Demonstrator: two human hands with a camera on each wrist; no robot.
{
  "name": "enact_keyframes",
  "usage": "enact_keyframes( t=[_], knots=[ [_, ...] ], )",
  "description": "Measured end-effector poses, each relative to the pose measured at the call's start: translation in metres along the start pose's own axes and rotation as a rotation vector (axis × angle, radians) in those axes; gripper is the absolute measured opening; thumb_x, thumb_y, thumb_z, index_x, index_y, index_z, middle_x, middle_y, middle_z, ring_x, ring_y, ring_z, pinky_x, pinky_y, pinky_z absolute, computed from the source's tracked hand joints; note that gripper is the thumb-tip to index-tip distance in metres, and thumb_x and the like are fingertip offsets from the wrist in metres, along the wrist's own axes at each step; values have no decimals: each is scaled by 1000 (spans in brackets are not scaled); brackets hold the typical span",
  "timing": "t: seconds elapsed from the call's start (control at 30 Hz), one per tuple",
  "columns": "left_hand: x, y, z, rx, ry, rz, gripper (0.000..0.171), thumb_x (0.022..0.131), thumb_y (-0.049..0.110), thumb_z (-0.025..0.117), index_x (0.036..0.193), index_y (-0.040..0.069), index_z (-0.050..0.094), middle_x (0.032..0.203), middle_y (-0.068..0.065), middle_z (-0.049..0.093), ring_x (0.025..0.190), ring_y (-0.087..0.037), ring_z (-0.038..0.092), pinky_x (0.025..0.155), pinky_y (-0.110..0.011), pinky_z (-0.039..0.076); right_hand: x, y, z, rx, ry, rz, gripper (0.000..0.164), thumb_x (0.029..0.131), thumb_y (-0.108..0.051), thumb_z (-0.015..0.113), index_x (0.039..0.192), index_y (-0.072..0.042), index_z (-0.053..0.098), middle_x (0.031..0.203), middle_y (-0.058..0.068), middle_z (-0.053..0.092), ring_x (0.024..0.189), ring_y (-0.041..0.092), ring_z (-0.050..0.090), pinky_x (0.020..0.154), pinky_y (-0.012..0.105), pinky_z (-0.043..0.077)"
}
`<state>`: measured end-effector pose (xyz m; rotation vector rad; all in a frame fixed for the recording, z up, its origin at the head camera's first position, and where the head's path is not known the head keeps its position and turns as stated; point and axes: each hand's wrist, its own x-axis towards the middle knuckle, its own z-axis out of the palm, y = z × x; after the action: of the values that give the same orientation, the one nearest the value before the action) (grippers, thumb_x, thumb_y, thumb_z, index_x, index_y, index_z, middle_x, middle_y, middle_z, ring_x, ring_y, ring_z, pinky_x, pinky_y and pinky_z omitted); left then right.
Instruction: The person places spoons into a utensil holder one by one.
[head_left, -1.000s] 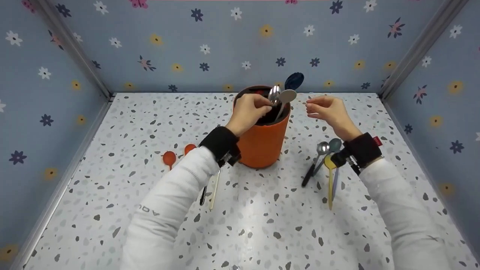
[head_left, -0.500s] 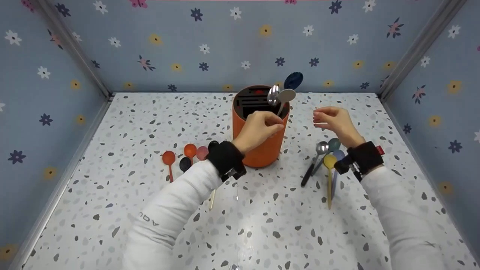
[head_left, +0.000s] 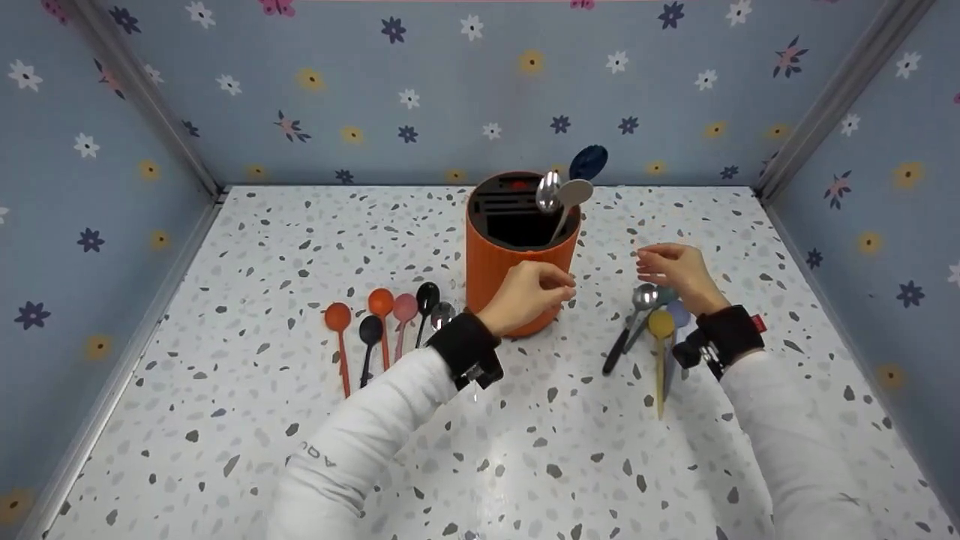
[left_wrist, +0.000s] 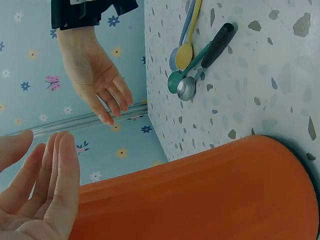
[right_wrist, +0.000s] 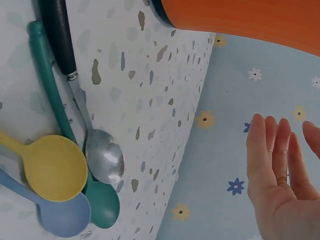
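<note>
My left hand point(head_left: 529, 296) hangs at the near side of the orange holder point(head_left: 491, 259), thumb apart from the loosely extended fingers. Far of it, a silver spoon point(head_left: 548, 193), a beige spoon point(head_left: 576, 193) and a dark blue spoon point(head_left: 589, 162) lean out of the holder's right part. My right hand point(head_left: 681, 276) is right of the holder, fingers relaxed and close together, thumb apart. Just nearer than it, a black-handled spoon point(head_left: 619, 346), a green spoon point(right_wrist: 102, 202), a yellow spoon point(head_left: 661, 324) and a lilac-blue spoon point(head_left: 679, 313) lie bunched on the speckled table point(head_left: 540, 457). Left of my left hand, a pink spoon point(head_left: 405, 307) lies among others.
</note>
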<state>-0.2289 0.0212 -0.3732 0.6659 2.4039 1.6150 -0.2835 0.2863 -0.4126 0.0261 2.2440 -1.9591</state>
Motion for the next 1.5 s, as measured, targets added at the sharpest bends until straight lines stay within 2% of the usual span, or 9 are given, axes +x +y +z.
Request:
enact_keyframes(
  t=[0.2, 0.4, 0.6, 0.77, 0.97, 1.1, 1.27, 1.37, 1.5],
  knots=[
    [3, -13, 13, -9, -3, -66, 15, 82, 7, 60, 93, -1, 67, 88, -9, 66, 70, -25, 62, 56, -17, 49, -1, 14, -5, -76, -3, 83, 49, 89, -19, 53, 123, 13, 38, 91, 0, 58, 83, 11, 59, 83, 27, 50],
    [2, -24, 21, -74, -19, -115, 16, 80, 4, 61, 93, -3, 66, 81, -12, 65, 66, -27, 62, 58, -23, 54, -2, 28, -6, -114, 1, 127, 46, 90, -17, 52, 122, 14, 39, 91, 4, 60, 81, 11, 60, 84, 30, 49],
    [3, -32, 28, -48, -45, -130, 16, 80, 6, 61, 93, -2, 67, 82, -12, 66, 65, -22, 63, 57, -20, 53, -2, 34, -4, -111, 20, 172, 44, 89, -14, 52, 121, 14, 40, 92, 5, 59, 81, 11, 61, 87, 32, 47],
    [4, -36, 35, -48, -58, -148, 14, 81, 6, 61, 91, -2, 67, 80, -12, 66, 65, -23, 63, 57, -22, 53, -2, 41, 0, -120, 36, 183, 42, 89, -10, 51, 119, 17, 40, 86, 4, 58, 76, 9, 61, 79, 25, 51],
    [3, -41, 43, -34, -89, -179, 13, 82, 7, 61, 91, -1, 67, 79, -10, 66, 66, -23, 63, 56, -22, 53, 2, 54, 5, -259, 82, 194, 38, 88, -11, 52, 117, 14, 45, 96, 15, 57, 75, 13, 60, 76, 27, 53],
    [4, -44, 47, -27, -110, -183, 14, 82, 7, 61, 91, -1, 67, 80, -11, 66, 66, -24, 63, 56, -23, 53, 5, 62, 6, -313, 116, 198, 36, 87, -9, 53, 115, 14, 48, 97, 19, 56, 72, 13, 61, 73, 26, 53],
    [5, -48, 55, -2, -127, -186, 14, 81, 7, 61, 92, -1, 67, 79, -11, 66, 65, -23, 63, 58, -27, 54, 5, 70, 6, -271, 142, 149, 33, 86, -2, 52, 110, 20, 48, 90, 22, 58, 61, 12, 61, 64, 26, 55],
    [5, -51, 60, 11, -132, -186, 14, 81, 7, 61, 91, -1, 67, 78, -11, 66, 62, -20, 62, 58, -28, 55, 4, 74, 7, -243, 181, 150, 32, 84, 0, 53, 109, 21, 48, 86, 23, 59, 55, 11, 60, 59, 25, 55],
    [6, -55, 67, 7, -138, -196, 13, 81, 6, 62, 90, -2, 67, 76, -10, 66, 61, -19, 62, 55, -25, 54, 4, 76, 11, -302, 254, 187, 31, 83, -2, 54, 108, 17, 52, 82, 17, 60, 50, 8, 58, 52, 21, 53]
  ],
)
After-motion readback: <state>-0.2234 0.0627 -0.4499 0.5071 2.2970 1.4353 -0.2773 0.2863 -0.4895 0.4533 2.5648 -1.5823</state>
